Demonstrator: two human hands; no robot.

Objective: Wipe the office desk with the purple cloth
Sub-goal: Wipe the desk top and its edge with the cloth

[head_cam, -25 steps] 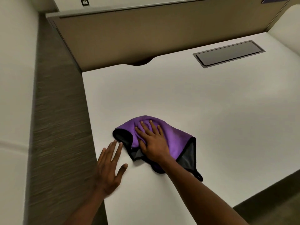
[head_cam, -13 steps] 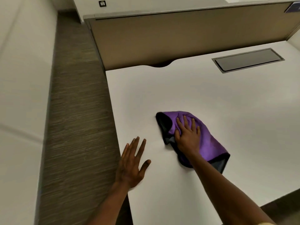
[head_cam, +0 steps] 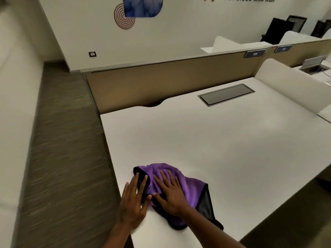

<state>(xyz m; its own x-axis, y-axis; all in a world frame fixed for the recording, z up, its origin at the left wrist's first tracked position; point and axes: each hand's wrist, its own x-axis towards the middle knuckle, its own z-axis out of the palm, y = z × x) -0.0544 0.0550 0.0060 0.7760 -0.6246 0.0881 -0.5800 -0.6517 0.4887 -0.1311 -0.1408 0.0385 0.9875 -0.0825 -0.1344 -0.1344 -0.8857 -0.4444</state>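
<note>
Nearest the camera, 2 bare forearms reached in from the bottom edge onto the white tabletop [head_cam: 206, 140]. The left hand [head_cam: 133, 201] lay flat near the tabletop's left edge, fingers straight and spread, its grip apart and holding nothing; its longer fingertips overlapped the black trim of the purple cloth [head_cam: 188, 187]. The right hand [head_cam: 171, 193] pressed flat on top of the cloth, fingers straight and fanned out, grip likewise apart, not curled round the fabric. The thumbs of the 2 hands were almost touching.

The cloth sat bunched on the near left part of the tabletop, purple side up, with its dark underside and black border showing at the left end and trailing toward the near right.

Farther back, a grey rectangular cable flap [head_cam: 226, 94] lay flush in the tabletop near its rear edge. A tan divider panel [head_cam: 161, 83] stood along the back, and a white curved screen [head_cam: 290, 86] bounded the right side. To the left ran a strip of brown carpet floor [head_cam: 60, 158]. Beyond the panel rose a white wall [head_cam: 179, 29] with a blue and orange graphic [head_cam: 138, 9], and dark chairs [head_cam: 279, 29] stood far right.
</note>
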